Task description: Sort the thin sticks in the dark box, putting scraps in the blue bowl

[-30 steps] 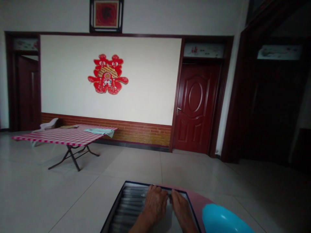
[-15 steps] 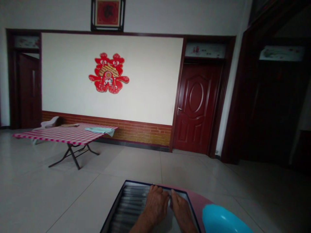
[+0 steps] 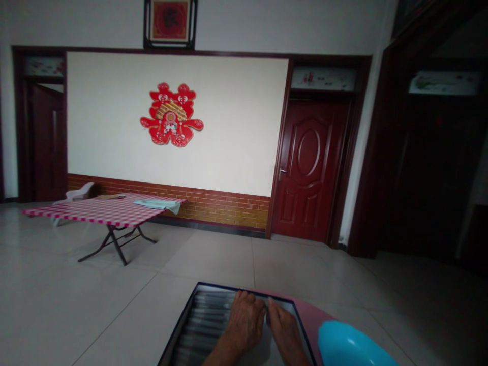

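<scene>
My left hand (image 3: 244, 323) and my right hand (image 3: 285, 335) sit side by side at the bottom of the view, over a dark-rimmed shallow tray (image 3: 179, 323). Rows of grey ribbed strips (image 3: 208, 317) fill the tray's left part. The fingertips of both hands meet near the tray's far rim, curled close together. Anything between them is too small to make out. The hands hide the middle of the tray. A pink surface (image 3: 310, 315) runs along the tray's right side, and a bright blue plastic basin (image 3: 353, 345) lies just right of my right hand.
Pale floor tiles (image 3: 114, 305) surround the tray. Farther off, a folding table with a pink checked cloth (image 3: 102, 213) holds a folded pale cloth (image 3: 158, 204). A white plastic chair (image 3: 80, 192) stands behind it, and a dark red door (image 3: 308, 168) is in the back wall.
The whole view has rotated slightly, with the room settling more level. Both hands stay at the tray's far rim with almost no visible movement.
</scene>
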Available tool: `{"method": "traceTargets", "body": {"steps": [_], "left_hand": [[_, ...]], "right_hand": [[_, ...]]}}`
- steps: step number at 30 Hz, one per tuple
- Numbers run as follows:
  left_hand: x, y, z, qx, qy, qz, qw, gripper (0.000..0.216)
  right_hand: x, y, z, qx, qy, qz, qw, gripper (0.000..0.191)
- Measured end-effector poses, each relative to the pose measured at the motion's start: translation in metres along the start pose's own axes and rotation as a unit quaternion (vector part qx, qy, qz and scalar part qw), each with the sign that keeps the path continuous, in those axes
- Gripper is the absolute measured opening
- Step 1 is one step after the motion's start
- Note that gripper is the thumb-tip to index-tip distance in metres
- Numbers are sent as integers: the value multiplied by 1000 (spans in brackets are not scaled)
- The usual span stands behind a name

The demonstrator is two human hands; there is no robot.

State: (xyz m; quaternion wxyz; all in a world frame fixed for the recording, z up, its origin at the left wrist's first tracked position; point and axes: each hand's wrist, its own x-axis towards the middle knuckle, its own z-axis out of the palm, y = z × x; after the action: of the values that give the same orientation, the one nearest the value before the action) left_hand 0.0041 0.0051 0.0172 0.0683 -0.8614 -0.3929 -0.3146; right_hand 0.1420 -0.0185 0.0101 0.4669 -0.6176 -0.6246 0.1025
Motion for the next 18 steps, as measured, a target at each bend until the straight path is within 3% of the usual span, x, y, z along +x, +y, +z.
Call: {"method": "traceTargets", "body": {"steps": [6, 15, 18], "left_hand": [[-1, -1, 3, 8, 12, 0, 1000, 19], [-2, -2, 2, -7, -1, 2, 1000, 18], [0, 1, -6, -30, 27, -1, 999, 16]], "right_hand": [[-1, 1, 1, -4, 29, -24, 999, 52], [-2, -3, 3, 19, -7, 3, 1000, 60], [-2, 0, 4, 17, -4, 11, 1000, 56]]}}
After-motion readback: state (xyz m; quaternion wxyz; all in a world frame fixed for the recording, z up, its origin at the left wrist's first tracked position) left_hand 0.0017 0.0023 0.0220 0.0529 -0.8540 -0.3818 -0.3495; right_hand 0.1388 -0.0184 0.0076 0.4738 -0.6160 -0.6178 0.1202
